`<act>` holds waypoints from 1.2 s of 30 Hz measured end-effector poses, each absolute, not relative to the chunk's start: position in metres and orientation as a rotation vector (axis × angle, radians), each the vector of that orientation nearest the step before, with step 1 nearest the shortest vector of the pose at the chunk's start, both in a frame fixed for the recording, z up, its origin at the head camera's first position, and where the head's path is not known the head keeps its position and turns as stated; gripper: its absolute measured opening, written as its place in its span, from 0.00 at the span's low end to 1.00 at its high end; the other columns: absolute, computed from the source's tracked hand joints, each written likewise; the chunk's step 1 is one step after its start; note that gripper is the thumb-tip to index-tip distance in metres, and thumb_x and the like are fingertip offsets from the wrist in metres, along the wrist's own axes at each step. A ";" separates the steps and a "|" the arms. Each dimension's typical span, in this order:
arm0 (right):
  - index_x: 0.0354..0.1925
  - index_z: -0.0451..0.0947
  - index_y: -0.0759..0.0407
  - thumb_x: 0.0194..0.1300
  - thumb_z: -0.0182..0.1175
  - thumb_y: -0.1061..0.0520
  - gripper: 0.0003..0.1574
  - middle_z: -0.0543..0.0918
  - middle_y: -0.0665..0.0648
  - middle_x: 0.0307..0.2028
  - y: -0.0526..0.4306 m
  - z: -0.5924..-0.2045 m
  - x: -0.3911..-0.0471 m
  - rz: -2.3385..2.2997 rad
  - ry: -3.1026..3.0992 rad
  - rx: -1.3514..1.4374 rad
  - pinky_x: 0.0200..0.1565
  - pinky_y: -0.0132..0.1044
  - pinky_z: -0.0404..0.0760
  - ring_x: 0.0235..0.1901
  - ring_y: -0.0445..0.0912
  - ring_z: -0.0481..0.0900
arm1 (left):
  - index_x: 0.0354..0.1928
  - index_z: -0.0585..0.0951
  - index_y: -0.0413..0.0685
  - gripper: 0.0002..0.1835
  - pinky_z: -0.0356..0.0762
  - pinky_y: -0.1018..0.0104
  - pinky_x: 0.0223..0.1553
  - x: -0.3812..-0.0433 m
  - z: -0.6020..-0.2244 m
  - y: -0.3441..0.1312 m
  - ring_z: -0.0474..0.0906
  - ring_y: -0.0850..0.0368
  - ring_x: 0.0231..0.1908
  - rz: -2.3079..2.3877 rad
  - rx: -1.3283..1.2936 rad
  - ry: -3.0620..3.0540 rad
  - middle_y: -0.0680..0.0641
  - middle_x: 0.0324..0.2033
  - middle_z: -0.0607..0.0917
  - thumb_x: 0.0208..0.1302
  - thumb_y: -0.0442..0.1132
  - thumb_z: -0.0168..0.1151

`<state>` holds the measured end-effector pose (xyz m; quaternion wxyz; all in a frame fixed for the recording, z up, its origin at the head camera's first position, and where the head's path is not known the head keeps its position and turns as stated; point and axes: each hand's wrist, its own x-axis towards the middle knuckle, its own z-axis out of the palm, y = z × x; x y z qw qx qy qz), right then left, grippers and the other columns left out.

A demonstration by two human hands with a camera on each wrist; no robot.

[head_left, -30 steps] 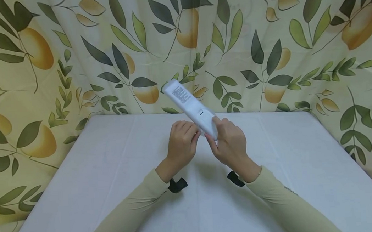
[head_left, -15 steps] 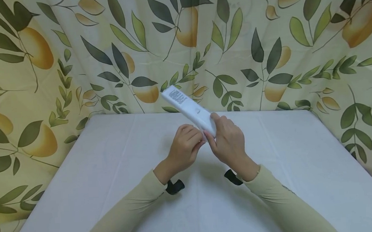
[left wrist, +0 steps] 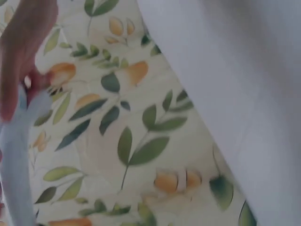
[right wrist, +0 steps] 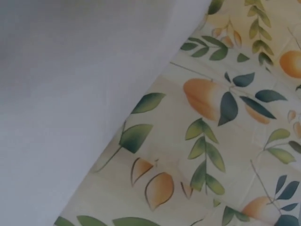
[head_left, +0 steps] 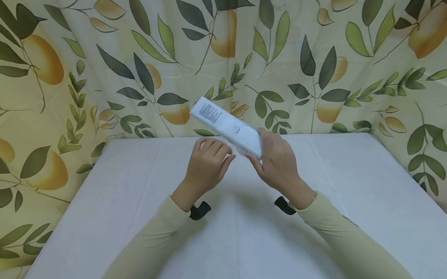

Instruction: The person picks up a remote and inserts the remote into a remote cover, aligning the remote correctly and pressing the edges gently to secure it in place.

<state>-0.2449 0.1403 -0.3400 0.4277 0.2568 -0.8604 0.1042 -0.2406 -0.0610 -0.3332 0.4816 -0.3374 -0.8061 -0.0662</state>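
A white remote control (head_left: pixel 226 124) is held above the table, tilted with its far end up to the left. Its back faces me, showing a grey printed label and a battery cover. My right hand (head_left: pixel 279 164) grips the lower right end, thumb at the near edge and fingers over the far side. To the left of the remote, my left hand (head_left: pixel 207 164) has curled fingers, thumb and fingertips close together near a translucent, film-like edge; I cannot tell whether it pinches that. In the left wrist view, a hand (left wrist: pixel 23 52) is at the white remote (left wrist: pixel 16 165).
A white cloth covers the table (head_left: pixel 169 253) under both arms. Behind and at the sides hangs a curtain (head_left: pixel 219 71) printed with leaves and fruit. The right wrist view has only the white cloth (right wrist: pixel 56 117) and the patterned fabric (right wrist: pixel 188 155).
My left hand has moved left and slightly up, away from the remote's lower end. The remote has turned a little flatter toward the left, still in my right hand.
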 end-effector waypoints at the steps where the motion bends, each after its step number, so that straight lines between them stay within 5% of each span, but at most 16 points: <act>1: 0.55 0.63 0.68 0.69 0.31 0.32 0.43 0.78 0.68 0.38 0.142 -0.341 -0.245 0.252 -2.151 0.649 0.26 0.48 0.78 0.32 0.59 0.78 | 0.36 0.79 0.45 0.14 0.72 0.58 0.45 -0.241 -0.330 -0.065 0.76 0.52 0.39 -0.124 -0.822 -1.937 0.47 0.34 0.83 0.53 0.44 0.70; 7: 0.53 0.64 0.68 0.69 0.32 0.31 0.43 0.78 0.68 0.36 0.153 -0.351 -0.247 0.196 -2.100 0.730 0.26 0.47 0.77 0.31 0.59 0.77 | 0.59 0.71 0.47 0.39 0.59 0.51 0.63 -0.251 -0.307 -0.086 0.66 0.49 0.59 0.093 -0.874 -1.975 0.44 0.58 0.74 0.46 0.53 0.73; 10: 0.53 0.64 0.69 0.70 0.33 0.33 0.41 0.77 0.67 0.32 0.156 -0.355 -0.246 0.165 -2.042 0.808 0.24 0.45 0.74 0.28 0.56 0.75 | 0.65 0.67 0.49 0.42 0.49 0.49 0.68 -0.257 -0.300 -0.089 0.60 0.49 0.66 0.186 -0.928 -2.088 0.45 0.65 0.69 0.50 0.60 0.67; 18: 0.52 0.65 0.68 0.71 0.35 0.35 0.38 0.76 0.66 0.35 0.160 -0.357 -0.246 0.187 -1.982 0.944 0.29 0.46 0.74 0.31 0.57 0.75 | 0.54 0.74 0.46 0.35 0.70 0.54 0.55 -0.257 -0.309 -0.087 0.77 0.51 0.48 0.173 -0.998 -2.189 0.47 0.46 0.81 0.49 0.60 0.68; 22: 0.53 0.64 0.67 0.71 0.35 0.34 0.38 0.75 0.67 0.39 0.163 -0.357 -0.245 0.189 -2.023 0.943 0.35 0.50 0.76 0.36 0.59 0.75 | 0.56 0.74 0.47 0.33 0.70 0.56 0.52 -0.254 -0.318 -0.086 0.75 0.50 0.47 0.122 -0.932 -2.215 0.46 0.46 0.80 0.52 0.58 0.67; 25: 0.54 0.63 0.64 0.65 0.55 0.42 0.32 0.74 0.69 0.42 0.167 -0.357 -0.244 0.180 -2.057 0.925 0.38 0.53 0.77 0.39 0.60 0.74 | 0.56 0.73 0.46 0.33 0.69 0.54 0.53 -0.252 -0.325 -0.085 0.74 0.49 0.47 0.107 -0.870 -2.204 0.45 0.46 0.79 0.52 0.56 0.68; 29: 0.51 0.67 0.61 0.64 0.57 0.50 0.22 0.72 0.68 0.44 0.172 -0.359 -0.242 0.172 -1.952 0.955 0.39 0.53 0.76 0.40 0.60 0.72 | 0.56 0.72 0.45 0.33 0.68 0.52 0.54 -0.249 -0.330 -0.084 0.75 0.48 0.48 0.072 -0.789 -2.212 0.45 0.46 0.79 0.52 0.55 0.68; 32: 0.43 0.74 0.60 0.71 0.47 0.51 0.15 0.73 0.65 0.40 0.169 -0.359 -0.244 0.203 -1.731 1.021 0.36 0.49 0.74 0.38 0.57 0.71 | 0.57 0.72 0.46 0.33 0.70 0.53 0.53 -0.247 -0.331 -0.083 0.75 0.48 0.48 0.034 -0.749 -2.257 0.44 0.46 0.79 0.54 0.56 0.67; 36: 0.35 0.80 0.57 0.65 0.57 0.55 0.08 0.76 0.62 0.34 0.161 -0.360 -0.248 0.258 -1.499 1.059 0.35 0.47 0.71 0.35 0.54 0.72 | 0.59 0.71 0.46 0.34 0.73 0.54 0.51 -0.244 -0.333 -0.079 0.76 0.47 0.48 -0.010 -0.729 -2.330 0.43 0.47 0.79 0.55 0.58 0.65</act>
